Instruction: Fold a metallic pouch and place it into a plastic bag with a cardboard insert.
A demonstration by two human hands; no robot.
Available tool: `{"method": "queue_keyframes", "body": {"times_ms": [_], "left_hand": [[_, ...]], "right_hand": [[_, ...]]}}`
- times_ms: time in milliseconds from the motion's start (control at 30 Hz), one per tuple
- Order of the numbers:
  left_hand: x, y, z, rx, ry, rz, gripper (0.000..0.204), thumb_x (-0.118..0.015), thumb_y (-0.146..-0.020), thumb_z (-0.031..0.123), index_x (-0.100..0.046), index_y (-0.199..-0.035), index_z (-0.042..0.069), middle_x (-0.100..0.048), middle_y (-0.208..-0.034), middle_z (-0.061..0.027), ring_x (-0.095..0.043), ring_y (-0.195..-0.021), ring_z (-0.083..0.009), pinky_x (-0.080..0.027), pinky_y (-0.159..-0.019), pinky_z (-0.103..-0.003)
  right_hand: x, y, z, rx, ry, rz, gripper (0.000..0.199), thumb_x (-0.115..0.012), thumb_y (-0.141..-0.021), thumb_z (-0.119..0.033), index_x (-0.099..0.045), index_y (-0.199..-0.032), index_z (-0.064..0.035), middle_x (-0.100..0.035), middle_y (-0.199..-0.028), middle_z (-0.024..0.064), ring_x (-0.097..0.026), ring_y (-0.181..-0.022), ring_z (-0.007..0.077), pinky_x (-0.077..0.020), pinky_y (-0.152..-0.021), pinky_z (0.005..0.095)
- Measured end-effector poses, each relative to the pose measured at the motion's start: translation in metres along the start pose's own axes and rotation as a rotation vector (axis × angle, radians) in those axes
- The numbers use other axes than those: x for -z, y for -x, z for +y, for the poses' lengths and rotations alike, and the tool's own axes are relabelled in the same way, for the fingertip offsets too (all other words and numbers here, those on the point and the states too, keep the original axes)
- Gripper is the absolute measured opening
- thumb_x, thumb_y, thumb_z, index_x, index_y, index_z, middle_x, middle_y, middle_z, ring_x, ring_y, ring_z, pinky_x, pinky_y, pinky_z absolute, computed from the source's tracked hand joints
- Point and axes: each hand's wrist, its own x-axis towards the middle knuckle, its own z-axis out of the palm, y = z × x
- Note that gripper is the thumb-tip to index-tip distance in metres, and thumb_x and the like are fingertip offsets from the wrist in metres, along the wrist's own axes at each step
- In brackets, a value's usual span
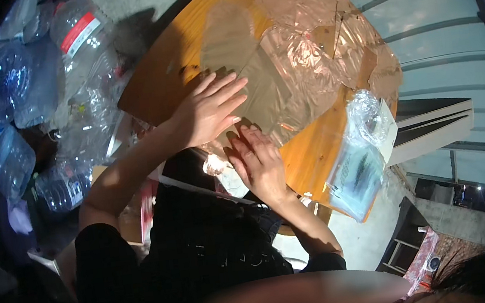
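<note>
A thin, greyish-tan plastic piece point(257, 71) with a rounded, sleeve-like end lies spread on the wooden table point(308, 164). My left hand point(207, 112) is open over its near left part, palm down with the fingers stretched toward the right. Close below it, my right hand point(260, 164) rests at the near edge of the plastic, its fingers extended and slightly bent. The two hands nearly meet at the left fingertips. Crinkled clear plastic film point(309, 52) covers the far right of the table, next to the tan piece.
Several large empty plastic bottles point(7, 80) are heaped on the left. Near the table's right edge lie a bluish plastic packet point(357, 176) and a bundle of clear film point(366, 113). A cardboard box point(431, 131) stands beyond that edge, before a metal-framed wall point(441, 42).
</note>
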Motion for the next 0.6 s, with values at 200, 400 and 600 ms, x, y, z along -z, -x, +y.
{"method": "queue_keyframes", "body": {"times_ms": [200,400,600], "left_hand": [[-0.031,-0.075,-0.024,-0.025,-0.079,-0.137,0.045,-0.053,-0.091,0.028,-0.049,-0.128,0.003,-0.03,-0.146,-0.0127,-0.023,-0.138,-0.0281,-0.018,-0.111,-0.046],[-0.058,-0.11,-0.036,0.113,-0.155,-0.236,0.056,-0.046,-0.092,0.04,-0.042,-0.135,0.005,-0.025,-0.148,-0.0149,-0.018,-0.139,-0.0316,-0.014,-0.111,-0.049],[-0.06,-0.11,-0.037,0.15,-0.187,-0.229,0.057,-0.043,-0.093,0.042,-0.039,-0.137,0.006,-0.023,-0.149,-0.0166,-0.017,-0.139,-0.0322,-0.012,-0.111,-0.051]], "right_hand": [[-0.006,0.003,0.014,0.025,-0.005,-0.045,0.036,-0.071,-0.074,-0.017,-0.062,-0.106,-0.0016,-0.056,-0.12,0.0162,-0.053,-0.111,0.0338,-0.0395,-0.097,0.0454],[-0.01,0.007,0.013,-0.005,-0.026,-0.05,0.031,-0.07,-0.075,-0.019,-0.064,-0.102,-0.0035,-0.057,-0.118,0.0151,-0.053,-0.111,0.032,-0.0382,-0.1,0.0457],[-0.008,0.006,0.016,0.003,-0.022,-0.059,0.031,-0.069,-0.076,-0.02,-0.063,-0.102,-0.0037,-0.057,-0.119,0.0152,-0.052,-0.112,0.0314,-0.037,-0.101,0.0464]]}}
